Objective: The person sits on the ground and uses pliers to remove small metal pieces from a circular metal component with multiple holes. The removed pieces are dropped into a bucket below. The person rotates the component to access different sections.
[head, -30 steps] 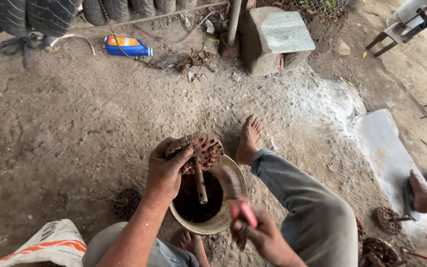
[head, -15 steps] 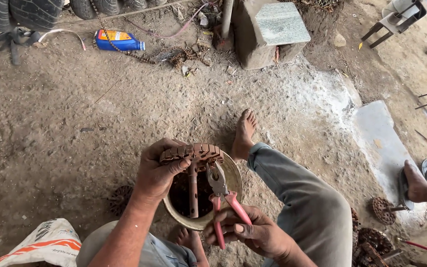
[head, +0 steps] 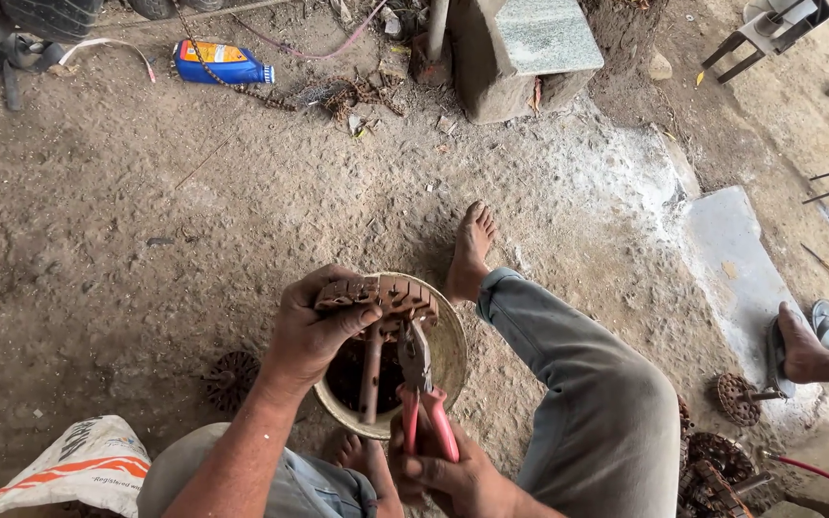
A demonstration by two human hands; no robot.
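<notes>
Head view shows a rusty toothed disc on a shaft [head: 376,317], held over a shallow metal bowl [head: 448,360] on the dirt floor. It looks heavy, stiff and gritty; the rim gives the safest hold. The left hand [head: 314,331] is clamped around that rim. The right hand [head: 453,475] grips red-handled pliers [head: 419,393], their nose at the disc. Farther left lie a blue bottle [head: 218,62] and a printed sack [head: 69,465]. What the pliers bite is hidden; the bowl's dark contents are hard to make out.
</notes>
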